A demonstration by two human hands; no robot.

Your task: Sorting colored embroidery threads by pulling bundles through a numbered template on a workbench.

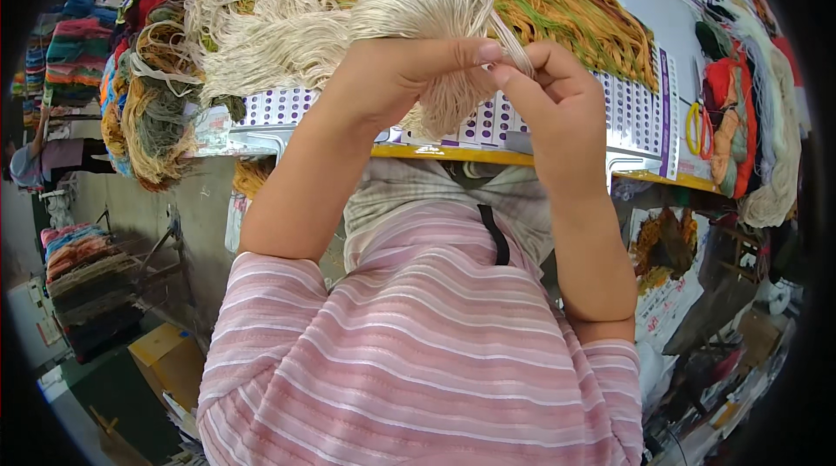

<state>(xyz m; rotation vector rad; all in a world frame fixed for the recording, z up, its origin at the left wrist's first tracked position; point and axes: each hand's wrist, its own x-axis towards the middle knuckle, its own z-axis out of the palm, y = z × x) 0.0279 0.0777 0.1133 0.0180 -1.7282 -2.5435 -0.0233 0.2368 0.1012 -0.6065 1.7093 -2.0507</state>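
Yarn (433, 6) fills our curled left hand (405, 65); our right hand (557, 98) pinches strands (512, 42), apparently separating them; next we need steady tension.

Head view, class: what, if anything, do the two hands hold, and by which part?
A cream hank: the left hand grips its middle; the right hand pinches strands at its right side.

The cream yarn (427, 6) looks fibrous and silkily glossy, the striped shirt (435, 335) matt, rumpled cloth.
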